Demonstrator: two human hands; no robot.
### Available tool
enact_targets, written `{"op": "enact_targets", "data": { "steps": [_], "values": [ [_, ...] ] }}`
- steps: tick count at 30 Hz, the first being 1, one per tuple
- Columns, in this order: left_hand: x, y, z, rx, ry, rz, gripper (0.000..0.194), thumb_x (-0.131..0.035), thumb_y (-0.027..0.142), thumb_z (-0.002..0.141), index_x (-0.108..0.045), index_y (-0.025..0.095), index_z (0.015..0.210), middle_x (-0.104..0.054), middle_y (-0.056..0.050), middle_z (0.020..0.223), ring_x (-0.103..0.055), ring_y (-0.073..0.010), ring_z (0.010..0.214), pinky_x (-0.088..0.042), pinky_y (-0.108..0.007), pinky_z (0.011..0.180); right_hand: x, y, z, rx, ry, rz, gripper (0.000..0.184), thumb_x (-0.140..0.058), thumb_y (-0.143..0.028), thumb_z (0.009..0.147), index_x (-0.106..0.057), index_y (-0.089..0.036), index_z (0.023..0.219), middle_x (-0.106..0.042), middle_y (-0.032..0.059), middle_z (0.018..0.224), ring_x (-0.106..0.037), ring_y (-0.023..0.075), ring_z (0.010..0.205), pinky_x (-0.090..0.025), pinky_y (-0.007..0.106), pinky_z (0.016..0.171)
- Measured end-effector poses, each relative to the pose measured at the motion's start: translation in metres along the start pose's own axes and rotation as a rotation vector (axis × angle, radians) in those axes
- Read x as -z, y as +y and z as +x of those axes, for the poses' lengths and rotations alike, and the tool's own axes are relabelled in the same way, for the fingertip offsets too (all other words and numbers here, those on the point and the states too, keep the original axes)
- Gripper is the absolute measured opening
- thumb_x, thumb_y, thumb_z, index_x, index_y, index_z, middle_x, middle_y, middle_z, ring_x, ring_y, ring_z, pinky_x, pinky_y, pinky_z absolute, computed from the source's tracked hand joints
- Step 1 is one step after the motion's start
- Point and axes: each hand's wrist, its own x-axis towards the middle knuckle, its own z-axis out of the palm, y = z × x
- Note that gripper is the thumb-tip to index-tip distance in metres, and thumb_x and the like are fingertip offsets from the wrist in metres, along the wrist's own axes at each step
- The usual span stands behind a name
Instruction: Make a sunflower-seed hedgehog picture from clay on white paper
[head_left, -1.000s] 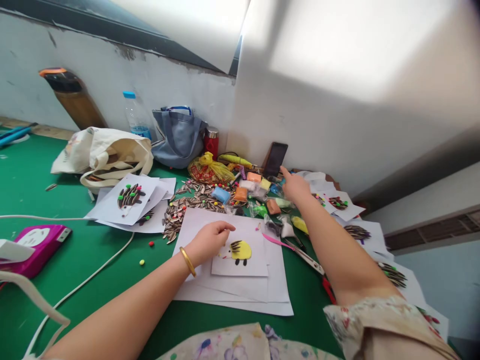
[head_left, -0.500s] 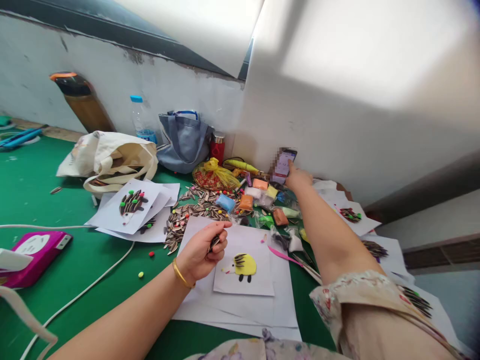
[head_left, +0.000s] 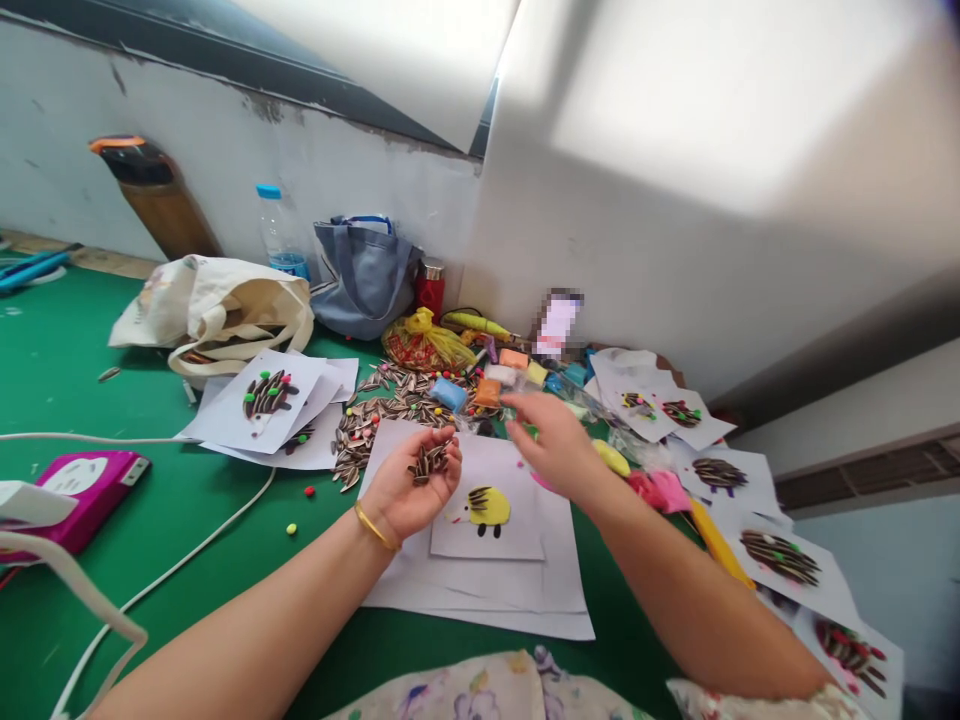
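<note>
My left hand point(head_left: 416, 478) is turned palm up and cupped around a small heap of striped sunflower seeds point(head_left: 427, 465). Beside it lies a white card with a yellow clay hedgehog point(head_left: 491, 507), which has black feet and several seeds set in its back as spines. The card rests on larger white paper sheets point(head_left: 480, 597). My right hand point(head_left: 551, 440) hovers above the card's upper right, its fingers apart and pointing left, with nothing visible in them. A pile of loose seeds point(head_left: 390, 410) mixed with small coloured balls spreads just behind my left hand.
Packets of coloured clay point(head_left: 450, 394) lie at the back, before a phone point(head_left: 559, 322) leaning on the wall. Finished seed hedgehog cards point(head_left: 270, 395) are on both sides. Bags point(head_left: 367, 275), a bottle point(head_left: 281, 235), a magenta box point(head_left: 97, 505) and a white cable point(head_left: 217, 545) occupy the left.
My right hand has drawn back from the phone screen to above the hedgehog card. My left hand has uncurled from a loose fist into a cup, exposing the seeds.
</note>
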Motion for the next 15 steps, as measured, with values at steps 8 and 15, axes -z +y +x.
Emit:
{"op": "enact_targets", "data": {
  "steps": [8,15],
  "values": [
    [0.002,-0.013,-0.001,-0.041,-0.016,0.056,0.025,-0.044,0.015,0.094,-0.067,0.006,0.09,-0.072,-0.012,0.085,-0.071,-0.0221,0.086,-0.059,-0.037,0.084,-0.012,-0.047,-0.033,0.027,-0.005,0.039,0.025,-0.053,-0.023,0.093,-0.067,-0.023,0.113,-0.064,0.0065,0.094,-0.056,0.0227,0.092,-0.044,0.036,0.082],
    [0.007,-0.013,0.001,-0.028,-0.077,0.093,0.029,-0.041,0.016,0.094,-0.068,0.008,0.086,-0.074,-0.012,0.087,-0.072,-0.0215,0.088,-0.057,-0.039,0.09,-0.01,-0.053,-0.028,0.035,-0.007,0.021,0.028,-0.056,-0.021,0.091,-0.065,-0.026,0.117,-0.064,0.0058,0.097,-0.056,0.0227,0.094,-0.044,0.036,0.083]
  ]
}}
